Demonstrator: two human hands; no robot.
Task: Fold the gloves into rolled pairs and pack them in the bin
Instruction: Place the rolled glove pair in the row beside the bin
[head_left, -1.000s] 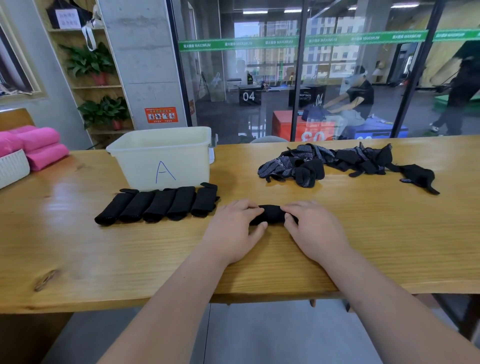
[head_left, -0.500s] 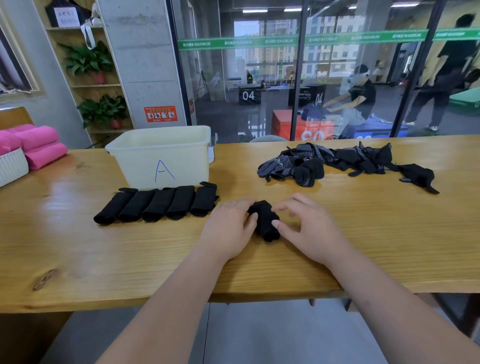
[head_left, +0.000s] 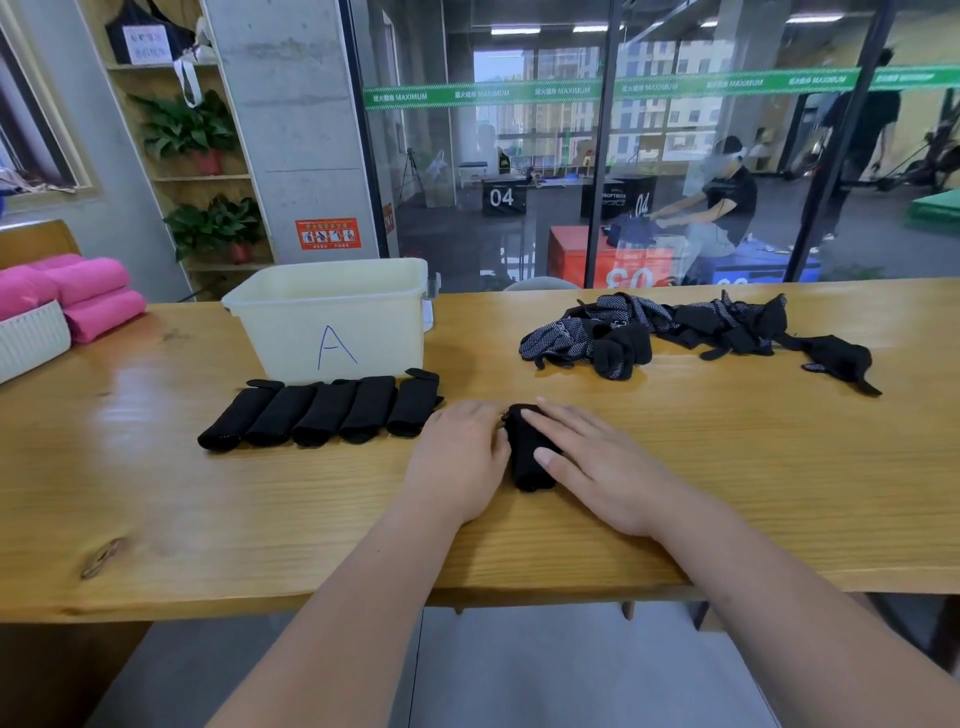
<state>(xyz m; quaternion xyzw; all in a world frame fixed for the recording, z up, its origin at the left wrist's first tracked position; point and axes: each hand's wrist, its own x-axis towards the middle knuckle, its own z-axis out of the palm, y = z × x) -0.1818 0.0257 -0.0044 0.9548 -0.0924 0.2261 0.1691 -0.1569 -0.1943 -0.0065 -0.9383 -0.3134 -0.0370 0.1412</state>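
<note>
Glove roll (head_left: 522, 453) seemingly under right grip (head_left: 613, 470)

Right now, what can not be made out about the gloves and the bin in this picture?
- Bin inside: head view, its own front wall hides the contents.
- Left hand: head view, its fingers fold against the rolled pair, so the grip is unclear.
- Loose gloves: head view, they overlap, so no count.
- White basket: head view, cut off by the left edge.

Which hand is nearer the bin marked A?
Left. Left hand sits in front of the bin, slightly right; right hand is farther right, beyond the rolled glove.
</note>
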